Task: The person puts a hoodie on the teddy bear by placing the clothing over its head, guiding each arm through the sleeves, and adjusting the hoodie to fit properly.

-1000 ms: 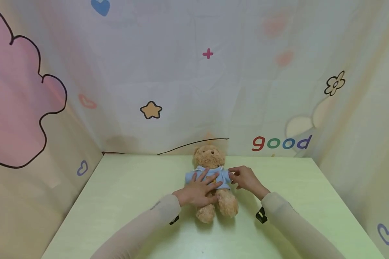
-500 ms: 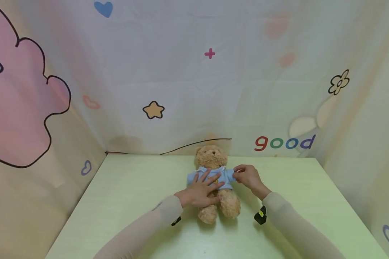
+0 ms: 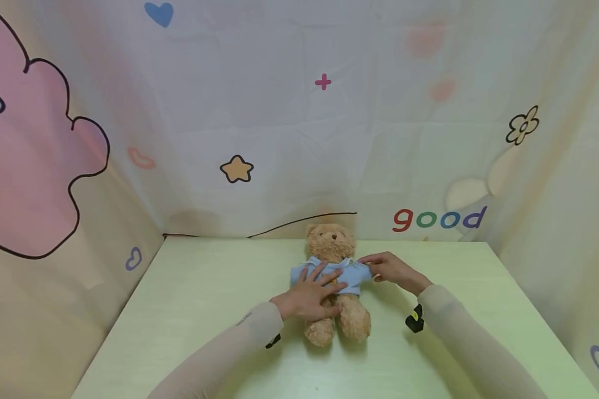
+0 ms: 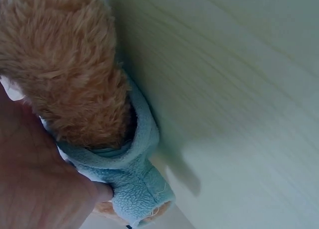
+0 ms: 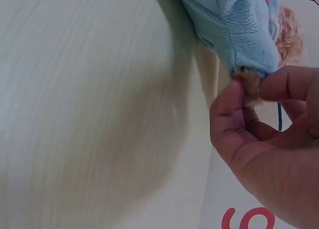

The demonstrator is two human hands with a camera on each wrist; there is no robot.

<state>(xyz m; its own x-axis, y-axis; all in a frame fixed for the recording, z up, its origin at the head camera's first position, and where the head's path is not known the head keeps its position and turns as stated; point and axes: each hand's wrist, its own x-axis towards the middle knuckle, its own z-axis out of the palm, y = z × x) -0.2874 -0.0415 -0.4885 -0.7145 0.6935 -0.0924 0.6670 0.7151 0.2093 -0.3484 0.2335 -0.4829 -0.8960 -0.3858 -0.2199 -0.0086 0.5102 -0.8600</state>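
Note:
A brown plush teddy bear [image 3: 331, 244] in a light blue hoodie [image 3: 351, 282] lies face up on the table [image 3: 209, 288]. My left hand [image 3: 306, 298] rests across its belly with the fingers spread over the hoodie. In the left wrist view, that hand [image 4: 42, 176] lies beside a furry leg [image 4: 70, 59] and the hoodie's hem [image 4: 144, 139]. On the bear's other side is my right hand [image 3: 395, 270]. The right wrist view shows its thumb and fingertips pinching the furry paw [image 5: 252, 87] that pokes out of the blue sleeve [image 5: 251, 47].
A printed cloth backdrop [image 3: 284, 127] rises behind the table's far edge, close to the bear's head. More cloth [image 3: 125, 221] hangs along the left side and the right side. Each wrist carries a black device [image 3: 415, 320] under the sleeve.
My right hand has moved outward to the right, drawing the bear's arm out straighter. The bear's head and upper body have shifted slightly right. My left hand stays on the belly.

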